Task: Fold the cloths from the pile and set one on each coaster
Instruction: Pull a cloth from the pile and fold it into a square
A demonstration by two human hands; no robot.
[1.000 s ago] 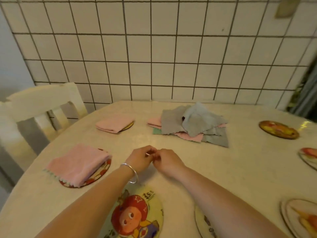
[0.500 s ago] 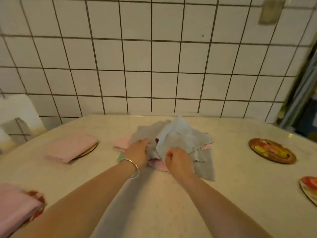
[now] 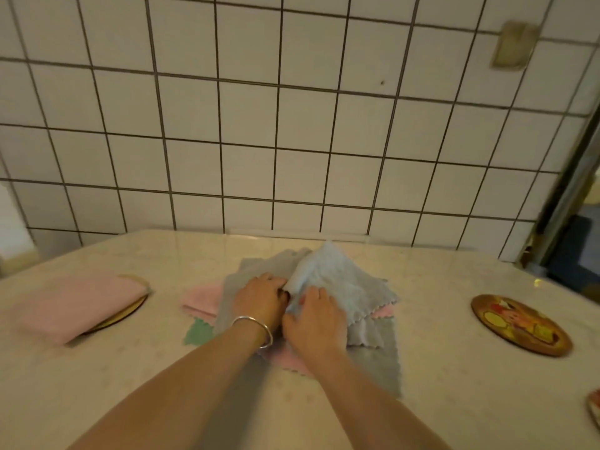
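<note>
A loose pile of cloths (image 3: 373,339) lies at the table's far middle, grey, pink and green ones under a pale blue cloth (image 3: 337,280) on top. My left hand (image 3: 259,300), with a bangle on the wrist, rests on the pile with fingers curled at the blue cloth's left edge. My right hand (image 3: 311,316) lies flat on the blue cloth beside it, fingertips at its fold. A folded pink cloth (image 3: 74,303) sits on a coaster (image 3: 130,315) at the left. A bare round coaster (image 3: 519,324) lies at the right.
The pale table (image 3: 454,384) meets a white tiled wall (image 3: 292,141) just behind the pile. Another coaster's edge (image 3: 594,407) shows at the right border. A dark doorway frame (image 3: 571,196) stands at the far right.
Both hands moved from the near table up onto the pile and now press on the blue cloth. The view tilted up, so the near coasters and the chair left the frame.
</note>
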